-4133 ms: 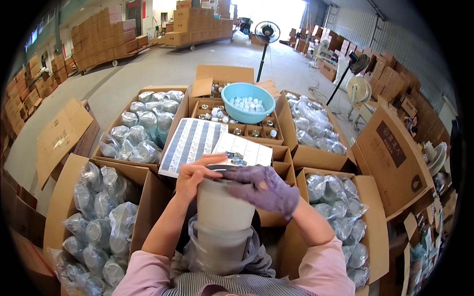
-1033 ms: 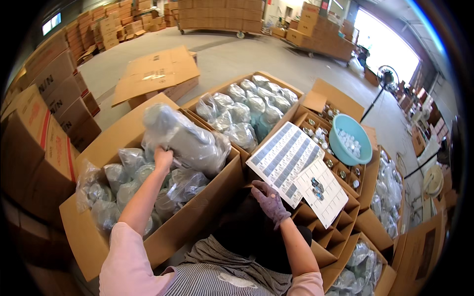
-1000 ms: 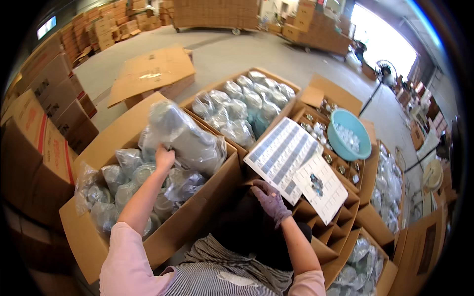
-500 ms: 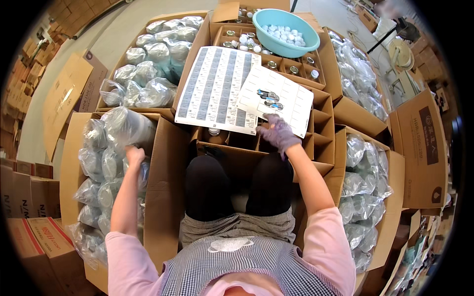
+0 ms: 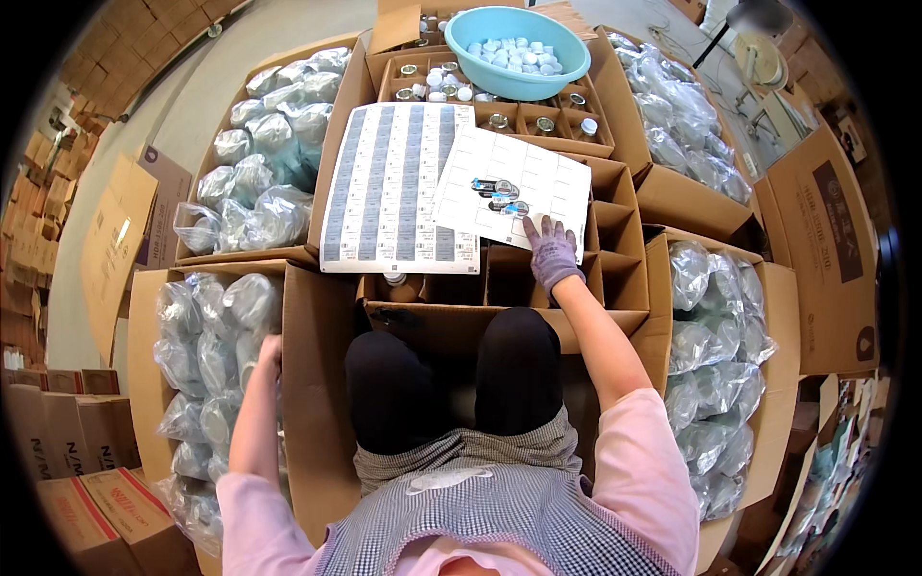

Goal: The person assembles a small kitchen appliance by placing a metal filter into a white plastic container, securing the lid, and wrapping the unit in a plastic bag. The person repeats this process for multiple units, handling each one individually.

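My right hand (image 5: 554, 252), in a grey-purple glove, lies with fingers spread on the lower right of a white sheet (image 5: 523, 173) of mostly blank label spaces. A few dark and blue stickers (image 5: 499, 195) remain on that sheet. It overlaps a larger printed label sheet (image 5: 396, 197) to its left. Both rest across a divided cardboard carton (image 5: 499, 322). Bare and curled, my left hand (image 5: 271, 353) is down at the inner right side of the left carton, beside plastic-wrapped glass containers (image 5: 213, 353). Its fingertips, and anything in them, are hidden.
A light-blue basin (image 5: 471, 43) of white caps stands on the far end of the divided carton, near capped and open jars. Cartons of plastic-wrapped containers flank me: far left (image 5: 274, 134), far right (image 5: 677, 115) and near right (image 5: 711, 374). A brown carton (image 5: 826, 250) stands at right.
My left hand has moved down along the left carton, and the wrapped container beside it sits lower. My right hand has gone from bent fingers at the sheet's lower edge to spread fingers on it.
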A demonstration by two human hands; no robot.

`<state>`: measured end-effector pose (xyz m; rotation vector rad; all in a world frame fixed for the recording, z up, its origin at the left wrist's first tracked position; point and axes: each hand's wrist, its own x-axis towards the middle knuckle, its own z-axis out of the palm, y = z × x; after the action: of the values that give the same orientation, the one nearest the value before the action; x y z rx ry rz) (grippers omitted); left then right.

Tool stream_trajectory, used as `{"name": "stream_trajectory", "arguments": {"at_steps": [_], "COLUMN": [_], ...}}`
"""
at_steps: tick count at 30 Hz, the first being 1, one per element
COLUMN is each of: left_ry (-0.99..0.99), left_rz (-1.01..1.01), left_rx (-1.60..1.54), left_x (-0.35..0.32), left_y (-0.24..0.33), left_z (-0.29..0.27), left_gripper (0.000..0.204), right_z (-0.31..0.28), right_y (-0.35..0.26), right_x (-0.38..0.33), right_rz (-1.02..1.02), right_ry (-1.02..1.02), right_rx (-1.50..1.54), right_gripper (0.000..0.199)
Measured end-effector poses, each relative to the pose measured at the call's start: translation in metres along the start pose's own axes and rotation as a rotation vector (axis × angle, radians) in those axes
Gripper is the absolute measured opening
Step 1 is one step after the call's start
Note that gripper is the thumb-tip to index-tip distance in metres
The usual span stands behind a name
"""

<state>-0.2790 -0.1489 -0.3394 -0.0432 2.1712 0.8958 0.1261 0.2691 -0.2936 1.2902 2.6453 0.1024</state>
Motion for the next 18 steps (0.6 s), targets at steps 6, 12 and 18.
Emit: {"name": "stream_trajectory", "arguments": {"at_steps": [6, 12, 18], "left_ry": [0.540, -0.471, 0.018], "left_rz": [0.651, 0.032, -0.020], "left_rx": [0.761, -0.442, -0.563], "left_x": [-0.075, -0.113, -0.021], "left_y": [0.088, 0.147, 0.149], "left_z": [0.003, 0.104, 0.158], "left_gripper": [0.025, 0.067, 0.038], "right_z": [0.010, -0.001, 0.013], "right_y": [0.028, 0.023, 0.027], "right_x": [-0.002, -0.002, -0.013], "right_rz": [-0.018, -0.049, -0.079], "right_ry": [-0.036, 0.029, 0.041], "right_rx": [-0.039, 0.005, -0.043], "right_gripper": [0.058, 0.059, 0.057]}}
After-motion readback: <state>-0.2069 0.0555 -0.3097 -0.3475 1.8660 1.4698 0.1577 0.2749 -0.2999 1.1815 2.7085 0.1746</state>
